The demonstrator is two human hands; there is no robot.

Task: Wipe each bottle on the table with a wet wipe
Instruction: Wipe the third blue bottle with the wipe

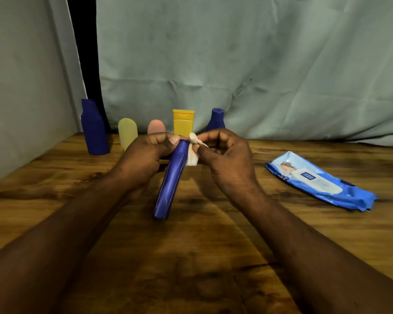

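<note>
My left hand [143,157] grips the far end of a long blue bottle [169,184], which slants toward me above the wooden table [66,177]. My right hand [225,155] pinches a crumpled white wet wipe [192,152] against the bottle's upper right side. Behind my hands a row stands along the back edge: a tall blue bottle [93,128], a pale yellow bottle [127,132], a pink bottle [156,126] partly hidden, a yellow bottle [183,122] and a small blue bottle [216,120].
A blue pack of wet wipes [320,180] lies flat on the table to the right. A grey-green cloth backdrop [236,64] hangs behind the table, and a pale wall [21,87] borders the left side.
</note>
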